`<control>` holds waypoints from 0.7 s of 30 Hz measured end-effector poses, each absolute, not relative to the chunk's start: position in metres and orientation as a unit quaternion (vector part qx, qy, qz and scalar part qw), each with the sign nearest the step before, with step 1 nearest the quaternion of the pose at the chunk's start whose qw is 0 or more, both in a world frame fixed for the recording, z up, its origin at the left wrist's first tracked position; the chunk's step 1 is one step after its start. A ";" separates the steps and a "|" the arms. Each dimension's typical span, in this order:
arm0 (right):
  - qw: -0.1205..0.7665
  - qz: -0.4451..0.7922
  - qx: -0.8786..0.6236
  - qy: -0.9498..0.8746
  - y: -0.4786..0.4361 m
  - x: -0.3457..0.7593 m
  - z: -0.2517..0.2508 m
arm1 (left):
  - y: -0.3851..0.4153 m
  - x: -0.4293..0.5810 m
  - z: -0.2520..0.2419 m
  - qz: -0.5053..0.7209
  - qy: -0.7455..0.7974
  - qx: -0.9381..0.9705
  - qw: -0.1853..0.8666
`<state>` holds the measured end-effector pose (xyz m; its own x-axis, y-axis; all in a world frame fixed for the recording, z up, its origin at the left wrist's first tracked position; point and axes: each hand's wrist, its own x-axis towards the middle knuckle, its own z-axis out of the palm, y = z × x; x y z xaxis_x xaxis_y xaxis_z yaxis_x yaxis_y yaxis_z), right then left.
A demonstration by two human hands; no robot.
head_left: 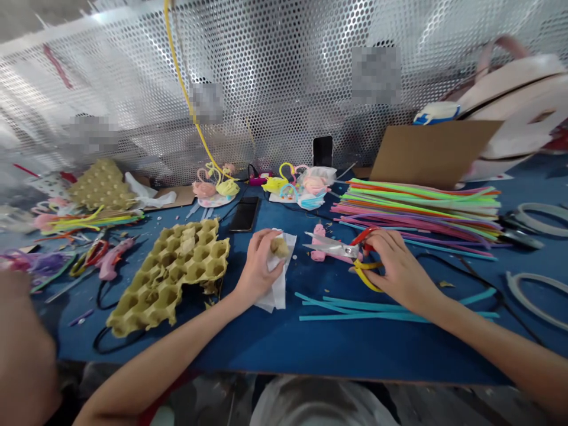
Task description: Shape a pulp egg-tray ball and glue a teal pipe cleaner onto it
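My left hand [257, 263] is closed around a small cut piece of egg carton [279, 246], held over a white tissue [278, 284] on the blue table [310, 343]. My right hand [394, 266] grips a pair of scissors [341, 248] with red and yellow handles, its blades open and pointing left toward the left hand. A torn egg carton tray [171, 272] lies just left of the left hand. Several teal pipe cleaners [355, 307] lie under my right wrist. A small pink piece [318, 242] sits behind the scissors.
A pile of coloured pipe cleaners [421, 207] lies at the right, with a cardboard sheet [430, 151] and a pink bag [510, 100] behind. A black phone [245, 213] lies flat, and pipe-cleaner figures [302, 183] stand by the perforated metal wall. A glue gun [113, 257] lies at the left.
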<state>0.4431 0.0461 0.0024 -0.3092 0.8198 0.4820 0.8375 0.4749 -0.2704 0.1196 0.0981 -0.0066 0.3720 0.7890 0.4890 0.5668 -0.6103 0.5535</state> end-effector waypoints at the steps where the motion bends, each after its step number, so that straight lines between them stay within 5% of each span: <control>1: 0.292 -0.004 -0.512 -0.808 0.047 0.444 0.003 | 0.097 0.121 -0.003 0.367 0.407 0.826 0.129; 10: 0.308 0.055 -0.502 -0.806 0.046 0.445 0.006 | 0.096 0.145 0.010 0.179 0.376 0.908 -0.046; 21: 0.350 0.082 -0.475 -0.803 0.038 0.445 0.016 | 0.114 0.177 0.004 0.181 0.404 0.896 -0.032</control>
<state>0.4449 0.0377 0.0156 -0.3025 0.8206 0.4848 0.7059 0.5347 -0.4646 0.1767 0.1138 0.0036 0.6075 0.7125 0.3510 0.7358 -0.6713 0.0893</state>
